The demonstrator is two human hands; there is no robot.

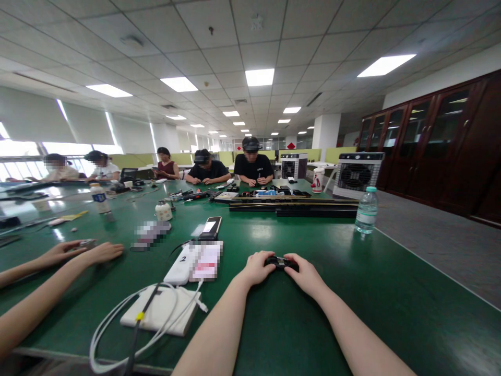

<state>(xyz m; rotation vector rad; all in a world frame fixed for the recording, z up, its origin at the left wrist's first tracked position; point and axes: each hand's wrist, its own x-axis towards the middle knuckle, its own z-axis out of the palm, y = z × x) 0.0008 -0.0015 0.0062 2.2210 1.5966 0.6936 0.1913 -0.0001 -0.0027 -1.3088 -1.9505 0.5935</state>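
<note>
A small, dark, rounded device (280, 262) with a lighter middle section lies between my two hands, low over the green table (258, 308); its exact kind is too small to make out. My left hand (257, 268) is closed on its left end, fingers curled over the top and thumb at the near side. On the right end, my right hand (305, 272) grips it in much the same way, the thumb near the middle. Fingers cover both ends of the device.
Left of my arms lie a white power bank (180, 265), a white flat box (156, 313) and a looped white cable (97, 337). A water bottle (367, 211) stands at right, black rails (317, 212) beyond. A co-worker's hands (99, 254) are at left; other people sit further off.
</note>
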